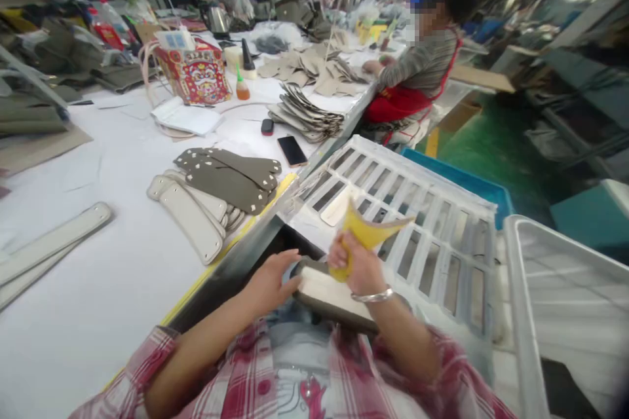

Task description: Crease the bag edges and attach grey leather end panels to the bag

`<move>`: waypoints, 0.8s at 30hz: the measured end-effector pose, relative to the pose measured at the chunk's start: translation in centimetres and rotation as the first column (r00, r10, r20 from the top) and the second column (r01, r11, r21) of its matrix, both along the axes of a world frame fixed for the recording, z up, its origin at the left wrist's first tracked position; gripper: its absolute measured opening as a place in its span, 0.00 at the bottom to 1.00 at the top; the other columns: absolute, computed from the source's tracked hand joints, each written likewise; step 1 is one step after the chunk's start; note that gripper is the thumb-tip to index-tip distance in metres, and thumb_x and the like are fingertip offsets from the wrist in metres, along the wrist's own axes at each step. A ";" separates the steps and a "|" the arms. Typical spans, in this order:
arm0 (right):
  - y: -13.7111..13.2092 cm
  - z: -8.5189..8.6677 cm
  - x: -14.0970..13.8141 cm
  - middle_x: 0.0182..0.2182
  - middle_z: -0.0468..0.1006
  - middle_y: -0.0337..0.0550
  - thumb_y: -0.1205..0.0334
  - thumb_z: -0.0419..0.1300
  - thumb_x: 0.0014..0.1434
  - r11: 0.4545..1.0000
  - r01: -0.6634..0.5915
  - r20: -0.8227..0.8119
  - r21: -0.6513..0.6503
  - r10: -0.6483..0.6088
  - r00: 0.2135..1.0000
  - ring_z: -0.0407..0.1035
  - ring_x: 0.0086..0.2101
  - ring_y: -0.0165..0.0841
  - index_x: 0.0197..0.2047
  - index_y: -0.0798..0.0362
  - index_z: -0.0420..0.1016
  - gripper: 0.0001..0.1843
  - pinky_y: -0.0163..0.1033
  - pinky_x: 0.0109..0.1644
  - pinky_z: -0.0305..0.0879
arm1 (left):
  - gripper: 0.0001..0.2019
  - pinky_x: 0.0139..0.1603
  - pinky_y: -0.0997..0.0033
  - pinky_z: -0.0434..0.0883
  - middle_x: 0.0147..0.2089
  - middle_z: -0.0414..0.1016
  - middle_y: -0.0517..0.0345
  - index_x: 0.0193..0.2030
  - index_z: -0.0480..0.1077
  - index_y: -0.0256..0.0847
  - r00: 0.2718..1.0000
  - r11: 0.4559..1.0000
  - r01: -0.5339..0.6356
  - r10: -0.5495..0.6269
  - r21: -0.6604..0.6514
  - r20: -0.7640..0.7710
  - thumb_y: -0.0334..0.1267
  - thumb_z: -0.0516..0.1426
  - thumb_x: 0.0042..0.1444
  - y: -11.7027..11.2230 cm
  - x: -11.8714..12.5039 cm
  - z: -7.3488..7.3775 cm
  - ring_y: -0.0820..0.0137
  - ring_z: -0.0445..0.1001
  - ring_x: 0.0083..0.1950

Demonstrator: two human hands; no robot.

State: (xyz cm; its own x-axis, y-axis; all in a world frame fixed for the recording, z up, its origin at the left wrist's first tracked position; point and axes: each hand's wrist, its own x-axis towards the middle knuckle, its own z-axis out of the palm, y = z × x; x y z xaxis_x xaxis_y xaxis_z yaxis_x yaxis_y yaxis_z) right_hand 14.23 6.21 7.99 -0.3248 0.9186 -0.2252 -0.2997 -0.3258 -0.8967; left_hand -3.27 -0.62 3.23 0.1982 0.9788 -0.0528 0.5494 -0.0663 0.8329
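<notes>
My right hand (354,263) is closed around a folded yellow cloth (367,230) and presses it against a long grey strap piece with a pale face (329,294) that lies across my lap. My left hand (271,283) grips the left end of that strap piece, fingers curled on its edge. Both hands are below the table's edge, in front of my plaid shirt.
On the white table (98,288) lie a stack of cream strap pieces (192,213), dark grey ones (230,177), a phone (292,150) and a patterned bag (194,72). A white slatted crate (432,229) stands to my right. A person in a red apron (417,78) works further along.
</notes>
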 end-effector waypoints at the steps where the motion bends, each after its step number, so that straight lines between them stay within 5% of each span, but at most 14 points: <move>1: 0.7 0.4 1.7 0.15 0.49 0.29 0.44 0.57 0.52 0.999 0.039 -0.058 -0.023 -0.041 0.998 0.45 0.16 0.22 0.30 0.52 0.58 0.19 0.30 0.21 0.48 | 0.21 0.58 0.54 0.59 0.57 0.65 0.47 0.55 0.63 0.39 0.995 0.989 0.041 -0.026 0.145 -0.101 0.43 0.53 0.55 0.2 0.6 0.3 0.59 0.63 0.56; 3: 1.5 0.6 4.5 0.15 0.49 0.29 0.47 0.60 0.50 0.996 0.078 -0.119 -0.048 -0.083 0.989 0.44 0.15 0.21 0.29 0.53 0.59 0.19 0.29 0.21 0.46 | 0.24 0.63 0.52 0.50 0.62 0.59 0.48 0.57 0.61 0.39 0.964 0.941 0.199 -0.138 0.272 -0.228 0.46 0.52 0.55 0.7 2.4 0.8 0.59 0.57 0.61; 7: 1.3 -1.3 6.1 0.14 0.46 0.28 0.49 0.61 0.50 0.998 0.021 -0.118 -0.065 -0.029 0.993 0.43 0.15 0.20 0.27 0.54 0.59 0.19 0.28 0.20 0.44 | 0.31 0.65 0.50 0.40 0.60 0.62 0.45 0.61 0.59 0.37 0.877 0.862 0.437 -0.346 0.256 -0.333 0.54 0.52 0.54 1.2 6.0 0.9 0.56 0.58 0.61; 12: -0.4 -3.5 5.6 0.15 0.50 0.32 0.51 0.56 0.56 0.993 -0.078 0.031 0.086 0.075 0.997 0.47 0.17 0.21 0.21 0.54 0.57 0.19 0.31 0.22 0.47 | 0.35 0.65 0.51 0.38 0.61 0.60 0.41 0.62 0.57 0.36 0.867 0.856 0.466 -0.390 0.225 -0.311 0.58 0.51 0.53 1.3 6.8 0.4 0.53 0.55 0.63; 16: -1.1 -3.7 5.4 0.22 0.65 0.37 0.55 0.63 0.48 0.970 -0.021 0.224 0.244 -0.035 0.974 0.59 0.25 0.26 0.26 0.53 0.68 0.11 0.33 0.30 0.59 | 0.38 0.65 0.50 0.34 0.62 0.58 0.40 0.63 0.55 0.36 0.837 0.850 0.492 -0.403 0.187 -0.370 0.59 0.52 0.51 1.4 6.7 0.6 0.52 0.51 0.65; 20: -0.5 -2.2 5.8 0.16 0.59 0.33 0.54 0.65 0.44 0.997 -0.006 0.048 0.076 0.002 0.999 0.54 0.19 0.23 0.24 0.54 0.64 0.16 0.31 0.23 0.56 | 0.42 0.63 0.48 0.28 0.63 0.56 0.40 0.64 0.53 0.36 0.760 0.812 0.559 -0.419 0.169 -0.497 0.62 0.52 0.49 1.2 7.2 0.8 0.49 0.51 0.64; 24: 0.4 -0.5 11.5 0.20 0.65 0.34 0.48 0.64 0.45 0.973 0.222 0.024 -0.056 -0.221 0.975 0.60 0.20 0.24 0.33 0.55 0.66 0.21 0.32 0.23 0.61 | 0.44 0.63 0.47 0.29 0.66 0.49 0.40 0.65 0.50 0.36 0.720 0.791 0.586 -0.412 0.173 -0.558 0.62 0.53 0.47 1.0 8.3 0.5 0.48 0.48 0.65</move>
